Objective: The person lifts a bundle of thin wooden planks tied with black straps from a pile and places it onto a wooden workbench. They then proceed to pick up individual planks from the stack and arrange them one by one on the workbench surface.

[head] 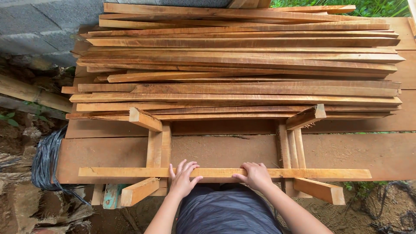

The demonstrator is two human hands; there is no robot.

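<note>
Both hands are resting palm-down, fingers spread, on a long wooden slat (303, 173) lying along the workbench's (368, 154) near edge, the left hand (183, 178) and right hand (255, 175) pressing rather than gripping it, while two wooden jig frames (158, 149) and a slat stack (242, 65) are sitting beyond.
</note>
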